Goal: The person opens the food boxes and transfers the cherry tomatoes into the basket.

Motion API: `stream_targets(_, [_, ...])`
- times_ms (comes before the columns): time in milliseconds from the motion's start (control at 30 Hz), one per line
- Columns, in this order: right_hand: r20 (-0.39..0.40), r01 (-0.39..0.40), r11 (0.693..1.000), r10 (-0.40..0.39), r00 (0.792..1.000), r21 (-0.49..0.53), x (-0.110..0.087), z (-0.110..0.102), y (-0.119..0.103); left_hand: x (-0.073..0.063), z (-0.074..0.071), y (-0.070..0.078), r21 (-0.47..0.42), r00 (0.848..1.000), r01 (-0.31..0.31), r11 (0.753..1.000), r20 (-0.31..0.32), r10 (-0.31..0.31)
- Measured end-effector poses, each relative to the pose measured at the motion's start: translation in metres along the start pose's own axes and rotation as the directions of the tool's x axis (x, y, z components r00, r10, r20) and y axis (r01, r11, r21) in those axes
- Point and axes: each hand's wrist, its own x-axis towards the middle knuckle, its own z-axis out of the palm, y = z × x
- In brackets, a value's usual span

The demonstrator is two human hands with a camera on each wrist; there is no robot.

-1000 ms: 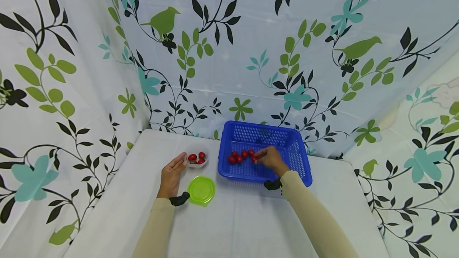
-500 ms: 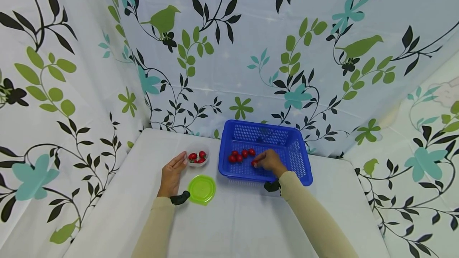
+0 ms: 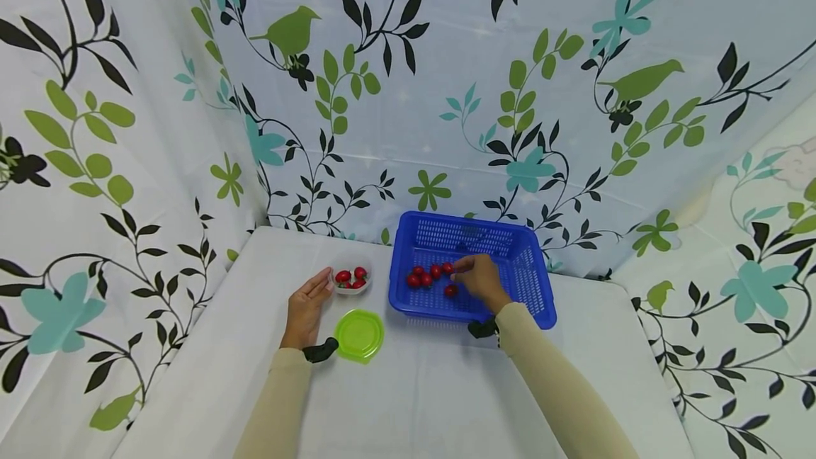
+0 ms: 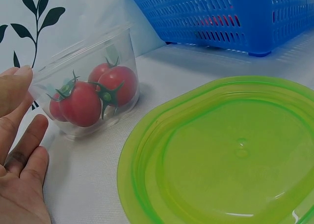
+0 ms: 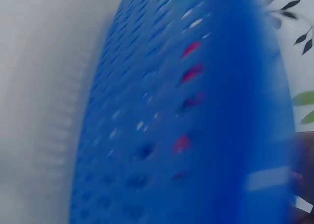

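Note:
My left hand (image 3: 304,310) lies on the table with fingers extended, its fingertips right at the rim of a small clear plastic container (image 4: 73,128). Inside sit several red cherry tomatoes (image 4: 81,104) with green stems. My right hand (image 3: 479,280) reaches into a blue perforated basket (image 3: 535,282), its fingertips at the edge of a cherry tomato (image 3: 448,268); I cannot tell whether they pinch it. One tomato (image 3: 450,290) lies apart, just below that hand, and several more (image 3: 421,277) are grouped to the left. The right wrist view is blurred and shows mostly basket wall, with red through its slots.
A green plastic lid (image 3: 359,336) lies flat on the white-covered table (image 3: 408,402), in front of the container and right of the left wrist. A leaf-and-bird patterned cloth (image 3: 408,126) hangs behind the basket and along both sides.
My right hand has let go of one tomato, which was drawn slightly towards me, and has shifted up to another tomato. My left hand and the container have stayed put.

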Motion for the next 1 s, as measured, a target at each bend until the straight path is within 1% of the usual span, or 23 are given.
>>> stream_targets(133, [-0.056, 0.078, 0.997, -0.078, 0.995, -0.001, -0.004, 0.001, -0.02, 0.001, -0.001, 0.001, 0.007, 1.0, -0.007, 1.0, 0.01, 0.007])
stream_targets(233, [-0.069, 0.106, 0.994, -0.104, 0.992, 0.022, -0.008, 0.004, -0.035, 0.001, -0.002, 0.002, 0.003, 1.0, -0.008, 1.0, 0.01, 0.008])
stream_targets(400, [-0.05, 0.12, 0.991, -0.117, 0.992, 0.061, -0.015, 0.011, -0.055, 0.0, -0.001, 0.001, -0.014, 1.0, -0.006, 1.0, 0.007, 0.006])
stream_targets(600, [-0.023, 0.162, 0.983, -0.16, 0.987, 0.088, -0.021, 0.024, -0.074, 0.0, 0.0, 0.0, -0.023, 1.0, -0.003, 1.0, 0.006, 0.003])
stream_targets(767, [0.006, 0.202, 0.972, -0.204, 0.979, 0.118, -0.021, 0.037, -0.088, 0.0, 0.0, 0.001, -0.017, 1.0, -0.011, 1.0, 0.001, 0.011])
stream_targets(1000, [0.023, 0.231, 0.967, -0.235, 0.972, 0.106, -0.019, 0.058, -0.105, 0.0, -0.001, -0.001, -0.01, 1.0, -0.02, 1.0, 0.002, 0.02])
